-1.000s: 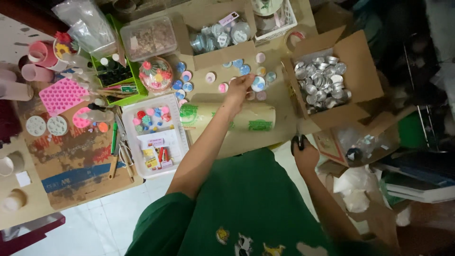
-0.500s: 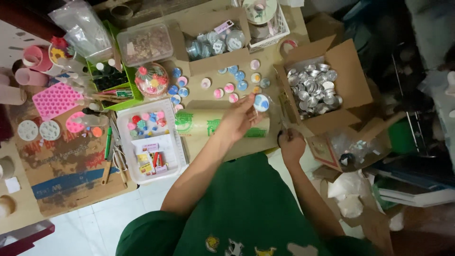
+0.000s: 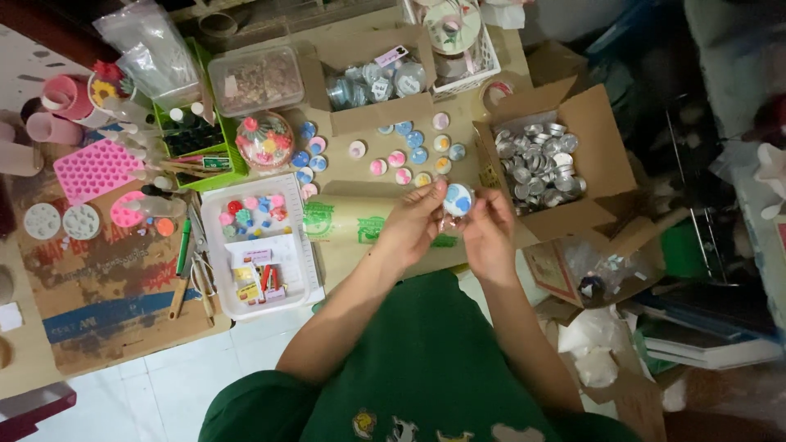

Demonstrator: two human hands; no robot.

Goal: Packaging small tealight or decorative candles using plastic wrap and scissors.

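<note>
A small round tin (image 3: pixel 458 199) with a white, blue and pink top is held up between both of my hands, above a roll of brown paper (image 3: pixel 348 219). My left hand (image 3: pixel 413 221) pinches its left side. My right hand (image 3: pixel 486 231) closes on its right side. Behind it, several similar small round tins (image 3: pixel 408 155) with coloured tops lie on the cardboard-covered table (image 3: pixel 360 260).
An open cardboard box (image 3: pixel 604 151) of empty silver tins stands at the right. Another box (image 3: pixel 364 110) with filled tins sits at the back. A white tray (image 3: pixel 304 270) with small coloured pieces, a green basket (image 3: pixel 214 169), pink moulds (image 3: pixel 92 169) and scissors (image 3: pixel 194 274) lie to the left.
My left hand lifted the tin from the group on the table and drew it toward me. My right hand rose from the table edge and closed on the tin's other side.
</note>
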